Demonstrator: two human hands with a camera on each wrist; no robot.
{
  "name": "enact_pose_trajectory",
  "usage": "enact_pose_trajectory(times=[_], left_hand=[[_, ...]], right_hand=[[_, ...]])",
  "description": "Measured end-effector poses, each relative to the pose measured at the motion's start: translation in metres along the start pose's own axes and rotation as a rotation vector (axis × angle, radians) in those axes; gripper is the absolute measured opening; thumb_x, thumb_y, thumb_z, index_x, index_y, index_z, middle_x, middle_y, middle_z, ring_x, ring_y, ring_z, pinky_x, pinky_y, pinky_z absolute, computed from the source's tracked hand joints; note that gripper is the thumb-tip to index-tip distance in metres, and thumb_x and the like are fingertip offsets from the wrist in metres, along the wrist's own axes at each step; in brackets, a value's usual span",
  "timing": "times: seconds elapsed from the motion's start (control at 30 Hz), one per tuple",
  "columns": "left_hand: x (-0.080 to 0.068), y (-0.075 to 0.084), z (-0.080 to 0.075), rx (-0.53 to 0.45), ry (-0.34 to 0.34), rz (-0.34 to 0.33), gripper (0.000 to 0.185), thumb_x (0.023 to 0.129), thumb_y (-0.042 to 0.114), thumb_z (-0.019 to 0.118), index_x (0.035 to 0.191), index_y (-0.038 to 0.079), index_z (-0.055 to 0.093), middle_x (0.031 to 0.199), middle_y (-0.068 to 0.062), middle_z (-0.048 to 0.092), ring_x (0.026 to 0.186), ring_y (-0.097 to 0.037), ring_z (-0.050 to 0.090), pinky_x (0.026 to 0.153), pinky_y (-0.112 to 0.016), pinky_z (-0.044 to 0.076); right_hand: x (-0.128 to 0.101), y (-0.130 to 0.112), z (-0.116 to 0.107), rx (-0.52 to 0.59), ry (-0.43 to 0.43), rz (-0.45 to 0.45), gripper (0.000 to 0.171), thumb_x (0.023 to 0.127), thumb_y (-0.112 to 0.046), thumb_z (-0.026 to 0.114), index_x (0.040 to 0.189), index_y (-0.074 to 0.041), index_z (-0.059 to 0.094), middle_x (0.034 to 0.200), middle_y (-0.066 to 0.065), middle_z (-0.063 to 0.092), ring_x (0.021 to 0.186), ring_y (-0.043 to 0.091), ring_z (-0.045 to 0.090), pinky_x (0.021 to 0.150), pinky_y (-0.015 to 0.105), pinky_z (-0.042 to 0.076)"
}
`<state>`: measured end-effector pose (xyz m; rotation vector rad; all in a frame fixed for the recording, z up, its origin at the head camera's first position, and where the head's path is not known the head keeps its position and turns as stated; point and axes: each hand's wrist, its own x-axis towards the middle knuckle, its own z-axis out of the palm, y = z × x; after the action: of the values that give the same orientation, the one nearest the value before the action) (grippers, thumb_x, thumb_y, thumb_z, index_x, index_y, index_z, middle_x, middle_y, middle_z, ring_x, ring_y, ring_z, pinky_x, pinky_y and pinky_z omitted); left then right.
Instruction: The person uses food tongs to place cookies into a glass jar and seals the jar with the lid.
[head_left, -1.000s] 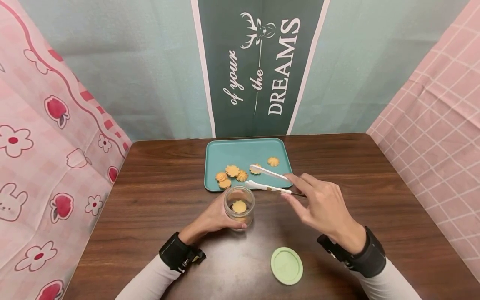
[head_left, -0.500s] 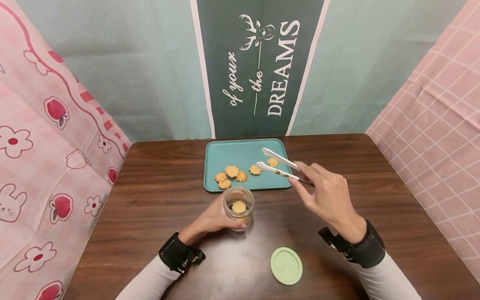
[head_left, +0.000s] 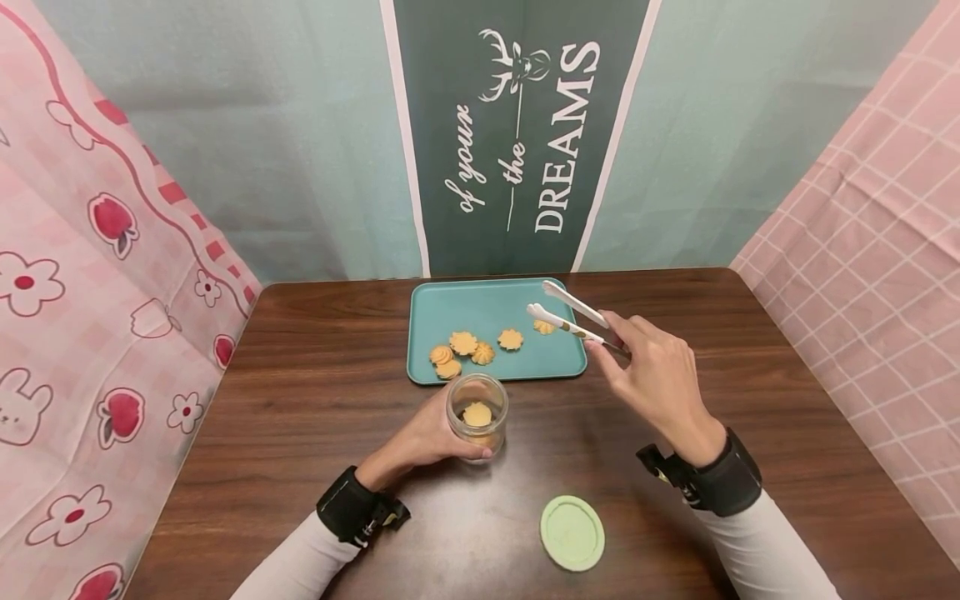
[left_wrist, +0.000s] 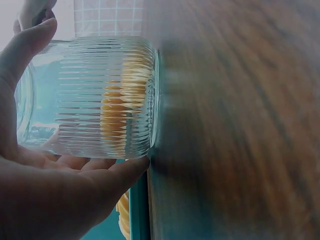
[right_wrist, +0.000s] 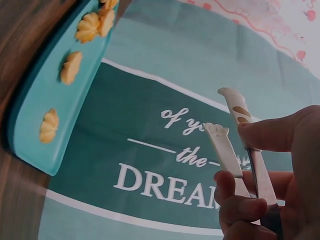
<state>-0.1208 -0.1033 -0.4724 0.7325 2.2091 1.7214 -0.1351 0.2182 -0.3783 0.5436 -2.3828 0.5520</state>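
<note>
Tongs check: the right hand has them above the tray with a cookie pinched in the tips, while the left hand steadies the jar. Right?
Not quite: the tongs are empty. The right wrist view shows their tips apart with nothing between them. The rest holds: the right hand holds them above the tray, and the left hand steadies the jar.

Ribbed clear glass jar (left_wrist: 105,95) cut off at left edge – dark wooden desk (left_wrist: 240,120) blurred; white plastic tongs (right_wrist: 235,145) handles hidden behind fingers (right_wrist: 272,132).
</note>
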Motion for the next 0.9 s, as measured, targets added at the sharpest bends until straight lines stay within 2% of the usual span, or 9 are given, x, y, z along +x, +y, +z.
enact_pose_trajectory(times=[0.33,0.73,0.9], left_hand=[[0.000,-0.001,0.000,0.006,0.009,-0.002,0.085,0.068,0.011,0.101,0.140,0.008,0.056,0.135,-0.005,0.067,0.131,-0.025,0.058,0.121,-0.051,0.036],[0.000,-0.002,-0.001,0.006,0.008,0.005,0.084,0.067,0.010,0.101,0.139,0.007,0.058,0.135,-0.007,0.066,0.130,-0.025,0.059,0.119,-0.049,0.039],[0.001,-0.002,0.000,0.007,0.009,0.023,0.081,0.068,0.010,0.101,0.138,0.008,0.060,0.135,-0.007,0.064,0.130,-0.026,0.057,0.119,-0.049,0.039]], right_hand=[[0.001,0.019,0.020,-0.015,-0.084,0.103,0.030,0.092,-0.022,0.082,0.114,-0.005,0.073,0.072,0.003,0.055,0.056,0.018,0.045,0.049,0.033,0.032],[-0.002,0.041,0.045,-0.032,-0.237,0.179,0.045,0.095,-0.026,0.080,0.128,0.003,0.071,0.080,0.013,0.063,0.056,0.022,0.050,0.045,0.033,0.036],[-0.004,0.050,0.053,-0.028,-0.294,0.199,0.046,0.097,-0.025,0.079,0.130,0.006,0.069,0.084,0.017,0.064,0.057,0.024,0.053,0.046,0.034,0.039]])
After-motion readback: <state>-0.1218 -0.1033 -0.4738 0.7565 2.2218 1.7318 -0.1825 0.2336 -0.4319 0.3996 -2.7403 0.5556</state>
